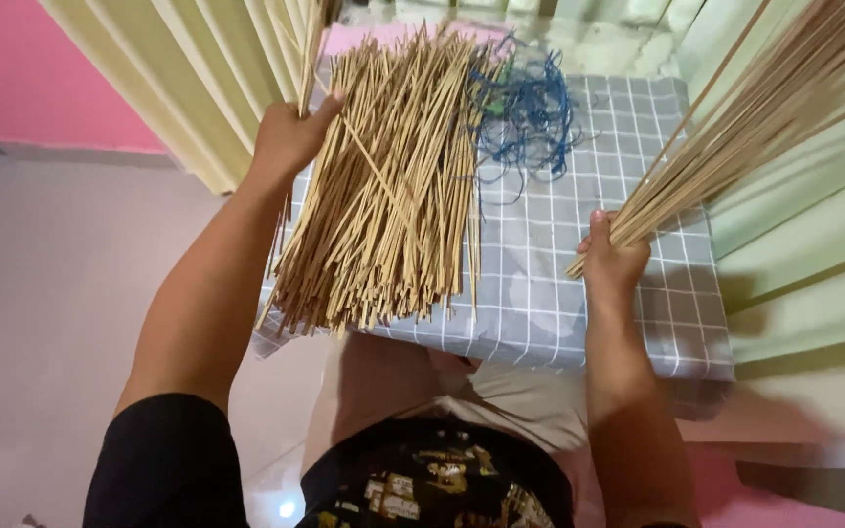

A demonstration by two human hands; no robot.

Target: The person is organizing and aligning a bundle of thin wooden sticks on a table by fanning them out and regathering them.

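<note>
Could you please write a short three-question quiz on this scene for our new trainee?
1. True or false: the right hand grips a bundle of sticks.
2. What lies beside the stick pile on the checked cloth? A) scissors B) blue string C) a cup
3. What does the left hand hold?

Key: 1 true; 2 B; 3 a few thin sticks, raised above the pile.
</note>
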